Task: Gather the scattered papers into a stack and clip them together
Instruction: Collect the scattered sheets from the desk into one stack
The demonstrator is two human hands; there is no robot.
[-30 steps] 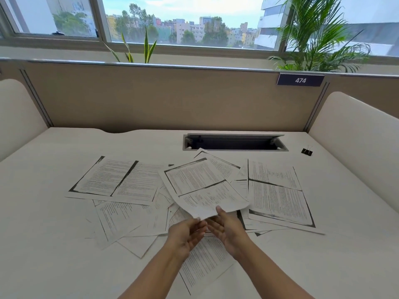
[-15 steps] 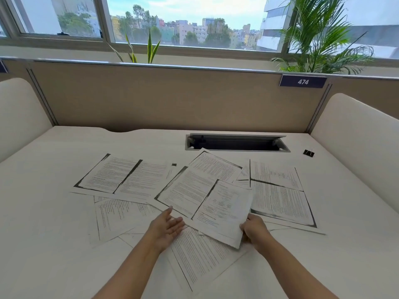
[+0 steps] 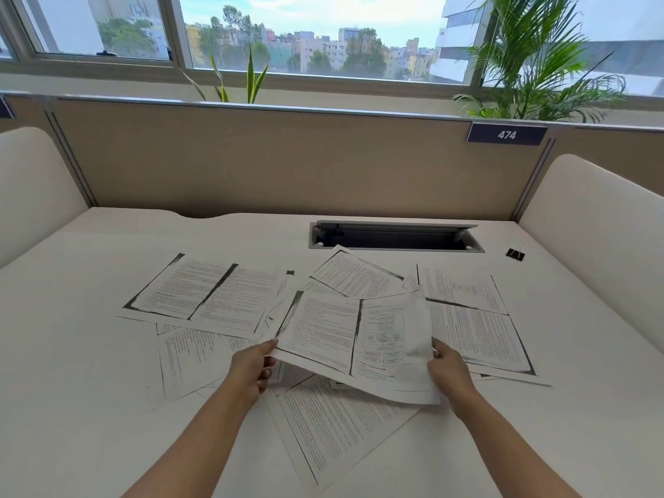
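Several printed sheets lie scattered and overlapping on the white desk. I hold one sheet, a two-page photocopy with a flow chart, lifted above the pile. My left hand pinches its left edge and my right hand grips its right edge. Other sheets lie at the left, at the right, at the back and near me. A small black binder clip sits apart at the far right of the desk.
An open cable tray slot is set into the desk behind the papers. A tan partition with a "474" label closes the back. Cream side panels stand at both sides. Plants stand beyond the partition.
My left hand, which was open beside the sheet, has taken hold of its left edge. The sheet is now lifted off the pile between both hands.
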